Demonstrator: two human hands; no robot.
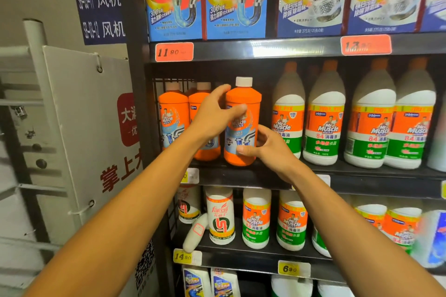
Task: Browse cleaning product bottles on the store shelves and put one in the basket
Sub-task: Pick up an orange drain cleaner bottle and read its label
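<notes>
Now both hands are on one orange bottle (242, 125) with a white cap, standing upright at the front edge of the middle shelf (241, 176), just left of frame centre. From about 9 o'clock of the bottle, the left hand (213, 117) wraps its upper half, thumb lying across the label and fingers curling round the shoulder behind. From roughly 4 o'clock, the right hand (268, 146) pinches the lower part, thumb on the front near the base and fingers curled round the right side. Whether the base rests on the shelf or is just lifted cannot be told. Two more orange bottles (172, 116) stand at 9 o'clock of it, partly hidden behind the left wrist. At 3 o'clock runs a row of white bottles (324, 125) with orange and green labels. Boxes of pipe cleaner (173, 0) fill the shelf at 12 o'clock, above a red price tag (174, 52). Smaller white bottles stand on the shelf at 6 o'clock.
</notes>
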